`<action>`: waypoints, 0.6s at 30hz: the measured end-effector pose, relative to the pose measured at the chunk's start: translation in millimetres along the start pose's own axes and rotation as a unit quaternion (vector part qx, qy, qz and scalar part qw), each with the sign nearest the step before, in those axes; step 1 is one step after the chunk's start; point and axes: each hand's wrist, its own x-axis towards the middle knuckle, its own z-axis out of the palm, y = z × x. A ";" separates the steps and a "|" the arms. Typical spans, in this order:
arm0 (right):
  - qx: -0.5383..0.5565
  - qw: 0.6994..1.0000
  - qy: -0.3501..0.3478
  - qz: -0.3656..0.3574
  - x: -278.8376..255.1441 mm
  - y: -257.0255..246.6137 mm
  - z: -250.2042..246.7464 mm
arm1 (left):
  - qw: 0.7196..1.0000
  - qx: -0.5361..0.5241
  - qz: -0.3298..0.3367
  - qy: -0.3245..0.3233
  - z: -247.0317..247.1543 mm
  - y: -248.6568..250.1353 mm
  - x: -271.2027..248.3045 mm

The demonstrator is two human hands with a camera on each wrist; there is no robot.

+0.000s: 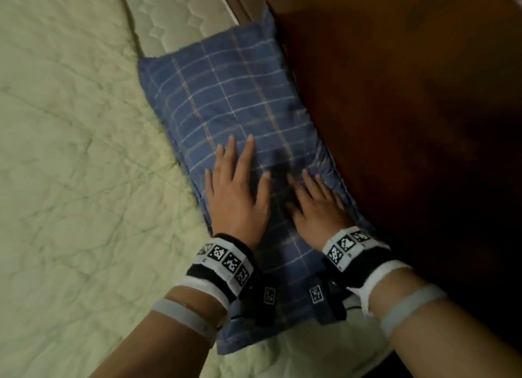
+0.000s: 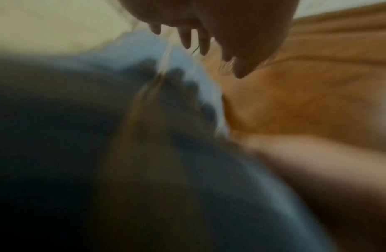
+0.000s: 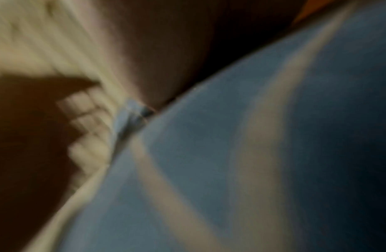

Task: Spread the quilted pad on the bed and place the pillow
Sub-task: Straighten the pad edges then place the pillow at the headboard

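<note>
A blue plaid pillow (image 1: pixel 234 100) lies on the bed beside the dark wooden headboard (image 1: pixel 395 95). A pale green quilted pad (image 1: pixel 70 165) covers the bed to its left. My left hand (image 1: pixel 240 191) lies flat on the pillow's near half, fingers straight and spread. My right hand (image 1: pixel 316 205) rests flat beside it, close to the pillow's headboard edge. Both wrist views are blurred. The left wrist view shows my left hand's fingers (image 2: pixel 186 39) above the blue pillow (image 2: pixel 187 71). The right wrist view shows mostly blue plaid cloth (image 3: pixel 231 153).
Bare quilted mattress (image 1: pixel 175 13) shows beyond the pad's far edge, above the pillow. The wooden headboard runs along the whole right side. White bedding (image 1: pixel 324 352) shows under the pillow's near end.
</note>
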 end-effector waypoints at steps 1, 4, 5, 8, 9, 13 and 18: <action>0.049 0.996 0.076 -0.008 -0.6 -1.5 -11.8 | 0.996 0.004 -0.021 -0.082 10.3 -3.3 -19.0; 0.085 0.969 0.232 0.004 -18.7 -0.3 -23.3 | 0.971 0.042 -0.053 -0.230 30.3 -28.2 -31.1; 0.045 0.982 0.182 0.010 -25.9 6.3 -11.5 | 0.977 0.021 -0.052 -0.207 24.6 -27.8 -19.2; 0.000 0.998 -0.039 0.044 -38.9 29.1 20.9 | 0.999 -0.034 -0.014 -0.030 -7.1 -4.5 -0.6; 0.036 0.998 -0.022 0.049 -39.8 30.5 16.1 | 0.999 -0.044 0.002 -0.004 -10.8 1.1 -10.1; 0.143 0.956 0.258 0.004 -71.2 16.1 -15.6 | 0.966 0.086 -0.005 -0.242 13.0 -15.2 -81.0; -0.026 0.996 0.025 0.086 -91.0 34.4 48.8 | 0.999 0.012 -0.001 -0.038 -3.3 9.8 -56.7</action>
